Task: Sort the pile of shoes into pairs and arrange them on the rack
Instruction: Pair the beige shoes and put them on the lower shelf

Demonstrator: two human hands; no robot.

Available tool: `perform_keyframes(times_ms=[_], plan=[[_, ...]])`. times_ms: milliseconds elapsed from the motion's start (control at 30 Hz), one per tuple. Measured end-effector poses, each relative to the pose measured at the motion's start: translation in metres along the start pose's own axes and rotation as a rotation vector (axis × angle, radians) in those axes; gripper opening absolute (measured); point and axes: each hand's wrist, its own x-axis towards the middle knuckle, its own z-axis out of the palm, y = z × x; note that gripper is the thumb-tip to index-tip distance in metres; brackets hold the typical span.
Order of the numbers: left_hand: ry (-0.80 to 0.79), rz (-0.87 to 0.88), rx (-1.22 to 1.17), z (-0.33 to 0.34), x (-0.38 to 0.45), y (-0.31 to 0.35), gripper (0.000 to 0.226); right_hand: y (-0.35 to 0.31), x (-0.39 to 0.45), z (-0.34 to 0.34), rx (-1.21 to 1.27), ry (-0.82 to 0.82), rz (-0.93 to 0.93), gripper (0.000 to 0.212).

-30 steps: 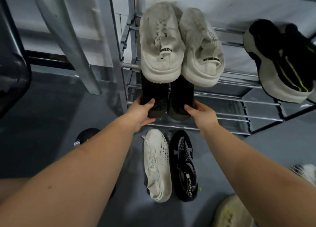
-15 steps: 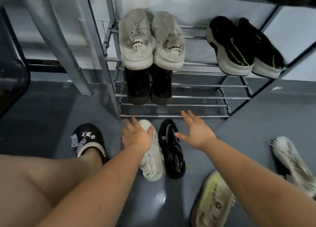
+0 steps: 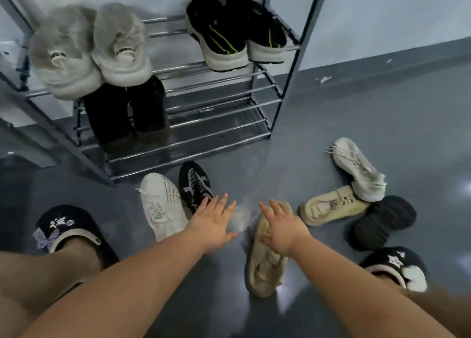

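The metal shoe rack (image 3: 219,136) holds a white pair (image 3: 89,50) and a black pair with green stripes (image 3: 234,32) on its upper shelf, and a dark pair (image 3: 127,113) below. On the floor lie a white knit sneaker (image 3: 160,205), a black patterned sneaker (image 3: 195,185), a cream shoe (image 3: 265,261), a second cream shoe (image 3: 331,205), a white laced shoe (image 3: 359,169) and a black shoe sole-up (image 3: 379,220). My left hand (image 3: 214,223) hovers open, overlapping the black sneaker's heel. My right hand (image 3: 283,225) is open over the cream shoe's toe.
My feet wear black clogs with charms, one at the left (image 3: 66,233) and one at the right (image 3: 397,266). The grey floor (image 3: 356,108) stretches right of the rack. A pale wall stands behind the rack.
My hands let go of the dark pair on the lower shelf and drew back down to the floor shoes. The view swung right, bringing more loose shoes into sight.
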Motion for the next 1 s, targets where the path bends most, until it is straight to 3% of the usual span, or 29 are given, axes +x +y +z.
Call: perform_keyframes(times_ms=[400,767,900,1000], plan=[[-0.009,0.127,0.051,-0.032,0.067,0.080,0.075,0.133,-0.014,0.000,0.070,0.081,0.282,0.077],[-0.201,0.178,0.070,-0.010,0.148,0.137,0.068,0.199,0.000,0.060,0.180,-0.007,0.370,0.073],[-0.225,0.148,-0.038,0.000,0.180,0.158,0.073,0.206,0.007,0.075,0.180,0.094,0.356,0.067],[-0.327,0.041,-0.245,0.006,0.195,0.171,0.078,0.204,0.010,0.083,0.257,0.156,0.373,0.065]])
